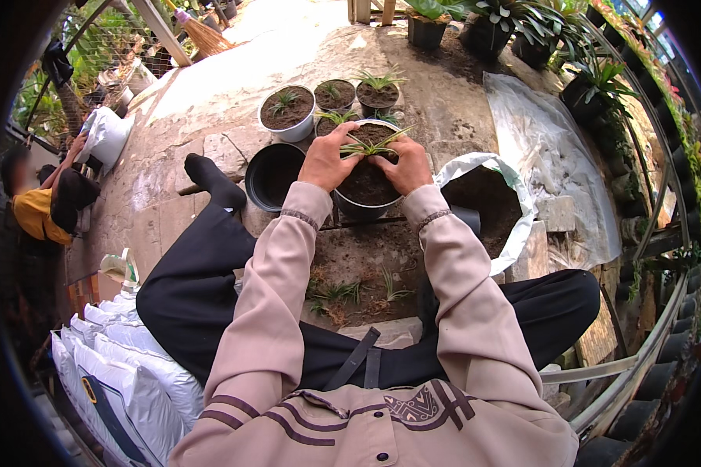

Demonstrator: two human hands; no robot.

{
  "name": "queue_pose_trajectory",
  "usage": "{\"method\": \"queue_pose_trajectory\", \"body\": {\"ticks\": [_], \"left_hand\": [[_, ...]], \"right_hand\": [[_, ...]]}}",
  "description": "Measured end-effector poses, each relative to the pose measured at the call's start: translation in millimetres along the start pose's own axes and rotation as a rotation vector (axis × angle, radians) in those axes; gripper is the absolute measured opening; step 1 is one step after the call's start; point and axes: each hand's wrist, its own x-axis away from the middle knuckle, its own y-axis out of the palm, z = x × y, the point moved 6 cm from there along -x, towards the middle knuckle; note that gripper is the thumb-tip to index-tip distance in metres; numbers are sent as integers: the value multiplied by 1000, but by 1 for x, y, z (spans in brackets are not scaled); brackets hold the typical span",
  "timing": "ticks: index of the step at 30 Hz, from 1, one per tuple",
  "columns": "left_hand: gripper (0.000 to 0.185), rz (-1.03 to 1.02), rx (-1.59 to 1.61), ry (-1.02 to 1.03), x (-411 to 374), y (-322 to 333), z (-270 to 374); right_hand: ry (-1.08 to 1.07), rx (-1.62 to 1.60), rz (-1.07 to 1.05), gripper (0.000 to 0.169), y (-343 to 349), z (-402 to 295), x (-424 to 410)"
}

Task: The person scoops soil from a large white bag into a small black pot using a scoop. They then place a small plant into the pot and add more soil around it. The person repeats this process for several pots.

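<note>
Both of my hands are over a soil-filled plant pot (365,205) in front of me. A small spider plant (371,143) with striped, narrow leaves stands in its soil. My left hand (329,156) is at the plant's left, its thumb by the plant's base. On the other side, my right hand (410,166) also has its thumb low against the base. The other fingertips are partly hidden by leaves and the pot, so whether they grip the stem or only press the soil is unclear. Left of this pot is an empty black pot (274,176).
Several potted seedlings stand beyond, including one in a white pot (287,113). A white sack of soil (517,195) is open at my right. Loose plantlets (342,290) lie between my legs. Filled white bags (134,356) are at lower left. Another person (44,204) sits far left.
</note>
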Motion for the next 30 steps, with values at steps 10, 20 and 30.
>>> {"method": "queue_pose_trajectory", "body": {"ticks": [10, 20, 30], "left_hand": [[21, 322, 217, -187, 37, -42, -24], [36, -40, 329, -457, 59, -4, -67], [38, -94, 284, -470, 59, 0, -69]], "right_hand": [[290, -209, 135, 22, -34, 35, 18], [368, -287, 257, 21, -33, 67, 37], [445, -242, 210, 20, -34, 61, 43]]}}
